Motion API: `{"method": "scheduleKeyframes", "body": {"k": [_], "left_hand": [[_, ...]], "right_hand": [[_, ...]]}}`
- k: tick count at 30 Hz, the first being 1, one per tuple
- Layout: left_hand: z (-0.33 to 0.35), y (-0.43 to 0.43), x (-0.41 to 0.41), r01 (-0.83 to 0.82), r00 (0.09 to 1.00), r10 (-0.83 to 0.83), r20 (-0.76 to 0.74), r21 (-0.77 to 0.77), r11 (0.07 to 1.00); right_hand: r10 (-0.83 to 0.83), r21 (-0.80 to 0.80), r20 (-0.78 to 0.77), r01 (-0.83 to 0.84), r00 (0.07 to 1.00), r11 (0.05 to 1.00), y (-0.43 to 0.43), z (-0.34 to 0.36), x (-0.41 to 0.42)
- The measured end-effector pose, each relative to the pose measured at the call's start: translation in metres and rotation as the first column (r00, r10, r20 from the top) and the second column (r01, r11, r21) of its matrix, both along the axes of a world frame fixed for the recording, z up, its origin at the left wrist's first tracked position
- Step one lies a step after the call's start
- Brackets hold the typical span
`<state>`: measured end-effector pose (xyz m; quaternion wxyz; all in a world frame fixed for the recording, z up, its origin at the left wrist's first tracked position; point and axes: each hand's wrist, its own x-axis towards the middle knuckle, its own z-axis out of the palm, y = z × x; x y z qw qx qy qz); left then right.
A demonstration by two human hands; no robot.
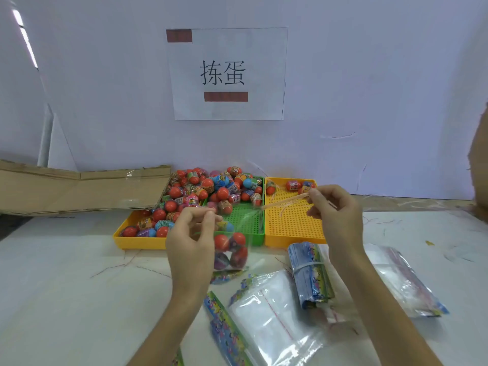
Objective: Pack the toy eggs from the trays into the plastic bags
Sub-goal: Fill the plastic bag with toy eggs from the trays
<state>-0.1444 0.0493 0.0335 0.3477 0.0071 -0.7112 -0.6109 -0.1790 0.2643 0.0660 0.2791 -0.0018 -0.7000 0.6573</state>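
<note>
Clear bag holding several toy eggs hangs above the worktop, in front of the trays. Left hand pinches its mouth; right hand pinches a thin strip over the yellow tray. Spare bags lie near the front edge; white wall behind.

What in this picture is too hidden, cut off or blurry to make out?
Head view only:
- Egg count in the clear bag: the left hand covers part of it.
- Print on the toy eggs: too small.
- Thin strip pinched by the right hand: blurred.
- Brown thing: cut off by the right edge.
- Sign's red bars: text masked.
</note>
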Motion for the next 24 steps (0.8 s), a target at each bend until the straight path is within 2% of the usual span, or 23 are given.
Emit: {"method": "scheduleKeyframes", "body": {"k": [3,5,7,8,9,10,12,13,14,15,16,17,18,19,20,21,22,24], "left_hand": [[0.0,-0.007,-0.004,-0.067,0.998,0.063,0.032,0.158,0.985],[-0.002,-0.009,-0.007,-0.1,0.994,0.089,0.063,0.22,0.97],[-0.003,-0.011,-0.008,-0.107,0.993,0.091,0.081,0.228,0.968],[-0.004,-0.01,-0.008,-0.104,0.993,0.087,0.082,0.223,0.969],[-0.004,-0.01,-0.008,-0.101,0.993,0.085,0.082,0.216,0.971],[-0.004,-0.009,-0.009,-0.099,0.993,0.083,0.083,0.211,0.972],[-0.006,-0.009,-0.009,-0.097,0.993,0.082,0.082,0.203,0.974],[-0.005,-0.008,-0.009,-0.093,0.994,0.079,0.078,0.194,0.977],[-0.005,-0.008,-0.01,-0.089,0.994,0.077,0.074,0.186,0.978],[-0.004,-0.008,-0.01,-0.086,0.995,0.074,0.07,0.182,0.98],[-0.004,-0.008,-0.01,-0.083,0.995,0.072,0.066,0.179,0.98],[-0.004,-0.007,-0.008,-0.08,0.996,0.07,0.061,0.172,0.982],[-0.004,-0.006,-0.007,-0.075,0.996,0.067,0.053,0.163,0.984],[-0.005,-0.006,-0.006,-0.071,0.997,0.064,0.05,0.156,0.985],[-0.004,-0.006,-0.007,-0.068,0.997,0.061,0.053,0.153,0.986],[-0.003,-0.006,-0.007,-0.067,0.996,0.058,0.061,0.15,0.987],[-0.003,-0.006,-0.008,-0.068,0.996,0.059,0.066,0.15,0.986],[-0.004,-0.007,-0.009,-0.064,0.996,0.053,0.072,0.16,0.985]], "right_hand": [[-0.085,-0.093,-0.013,0.084,0.996,0.992,0.008,0.001,-0.001],[-0.074,-0.053,-0.008,0.074,0.997,0.996,0.009,0.004,0.0],[0.058,0.096,0.05,-0.063,0.997,0.993,0.009,0.009,0.004],[0.166,0.184,0.116,-0.186,0.979,0.965,0.009,0.014,0.006],[0.284,0.274,0.205,-0.333,0.937,0.902,0.011,0.02,0.006],[0.403,0.361,0.307,-0.497,0.862,0.789,0.013,0.026,0.006],[0.611,0.451,0.467,-0.767,0.639,0.458,0.02,0.043,0.009],[0.709,0.416,0.489,-0.85,0.508,0.323,0.028,0.049,0.01],[0.806,0.312,0.444,-0.911,0.391,0.27,0.037,0.055,0.008],[0.844,0.185,0.385,-0.928,0.372,0.325,0.048,0.058,0.002],[0.82,0.062,0.362,-0.889,0.444,0.454,0.065,0.055,-0.012],[0.65,0.071,0.438,-0.745,0.62,0.663,0.082,0.052,-0.029],[0.289,0.332,0.576,-0.541,0.765,0.773,0.101,0.048,-0.042],[-0.08,0.617,0.653,-0.467,0.753,0.634,0.119,0.038,-0.048],[-0.333,0.732,0.67,-0.516,0.664,0.444,0.132,0.03,-0.052],[-0.419,0.73,0.683,-0.581,0.598,0.36,0.135,0.027,-0.05],[-0.374,0.705,0.709,-0.619,0.598,0.346,0.138,0.026,-0.051],[-0.297,0.751,0.655,-0.558,0.695,0.353,0.137,0.037,-0.047]]}}
